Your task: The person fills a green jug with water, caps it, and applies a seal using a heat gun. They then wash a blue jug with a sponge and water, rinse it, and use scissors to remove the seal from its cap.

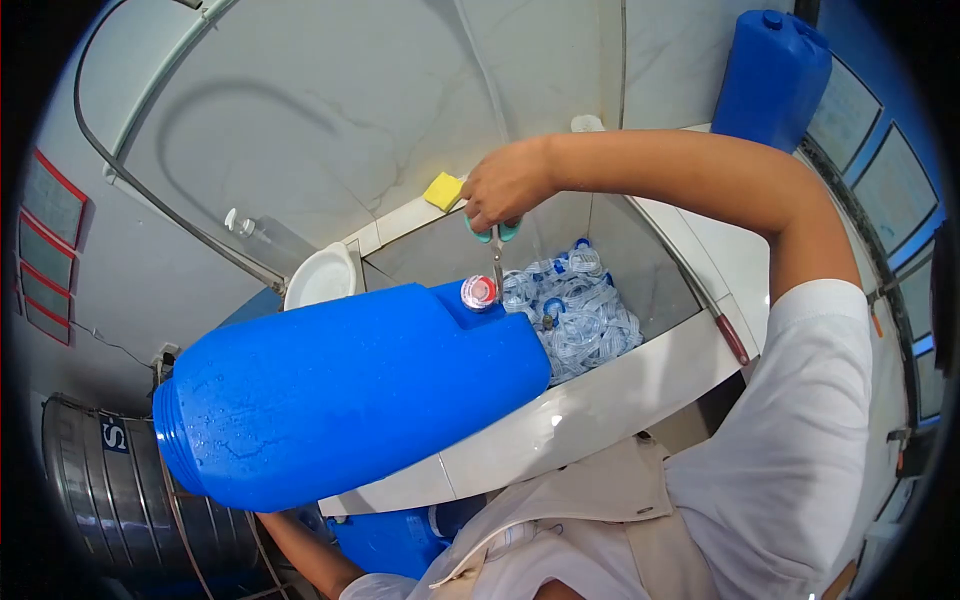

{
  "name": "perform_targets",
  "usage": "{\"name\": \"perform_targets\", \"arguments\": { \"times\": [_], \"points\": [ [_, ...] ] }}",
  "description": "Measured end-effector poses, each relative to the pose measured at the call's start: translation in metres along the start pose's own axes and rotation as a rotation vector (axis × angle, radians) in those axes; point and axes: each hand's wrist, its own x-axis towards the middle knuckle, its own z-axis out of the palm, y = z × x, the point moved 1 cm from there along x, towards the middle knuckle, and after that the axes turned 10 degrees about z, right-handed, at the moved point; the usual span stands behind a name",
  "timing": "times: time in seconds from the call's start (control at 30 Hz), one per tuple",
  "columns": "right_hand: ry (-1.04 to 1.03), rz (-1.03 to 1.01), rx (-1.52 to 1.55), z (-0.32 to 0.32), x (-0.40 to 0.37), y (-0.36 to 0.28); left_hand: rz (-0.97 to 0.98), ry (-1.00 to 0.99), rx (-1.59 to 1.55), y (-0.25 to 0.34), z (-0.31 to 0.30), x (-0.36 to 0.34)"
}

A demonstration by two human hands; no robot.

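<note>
My right hand (510, 185) is closed round the teal handles of a pair of scissors (497, 250), whose blades point down beside a red and white cap (478, 292). That cap sits on a large blue container (350, 390), which lies on its side across the basin's edge. The left forearm reaches under the container at the lower left; my left hand is hidden behind it. Just beyond the scissors, many clear plastic pieces with blue caps (585, 320) fill part of the tiled basin.
A yellow sponge (443, 191) and a white bowl (322, 279) rest on the back ledge. A red-handled tool (732, 338) lies along the right rim. Another blue container (772, 80) stands at the upper right. A metal tank (95, 490) is at the lower left.
</note>
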Motion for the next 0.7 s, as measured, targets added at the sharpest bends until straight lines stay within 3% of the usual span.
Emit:
{"name": "perform_targets", "arguments": {
  "times": [0.13,0.2,0.27,0.4,0.43,0.47,0.53,0.7],
  "points": [
    [-0.118,0.175,0.040,0.007,-0.023,-0.011,0.000,0.006,0.003,0.000,-0.002,0.000],
    [-0.044,0.175,0.040,0.014,-0.033,-0.022,-0.003,0.007,0.003,0.000,-0.003,0.000],
    [0.060,0.320,0.060,0.019,-0.042,-0.037,-0.007,0.005,0.001,0.000,-0.001,0.001],
    [-0.001,0.511,-0.039,0.011,-0.057,-0.073,-0.009,0.001,0.001,0.001,0.001,0.000],
    [-0.173,0.610,0.048,0.007,-0.061,-0.085,-0.012,0.001,0.002,0.001,0.002,0.000],
    [-0.173,0.615,0.050,0.011,-0.063,-0.086,-0.013,0.005,0.000,0.002,0.002,-0.001],
    [0.191,0.587,-0.097,0.014,-0.065,-0.083,-0.011,0.009,-0.004,0.004,0.004,0.000],
    [0.158,0.524,-0.070,0.015,-0.059,-0.070,-0.014,0.012,-0.004,0.004,0.001,-0.006]
  ]
}}
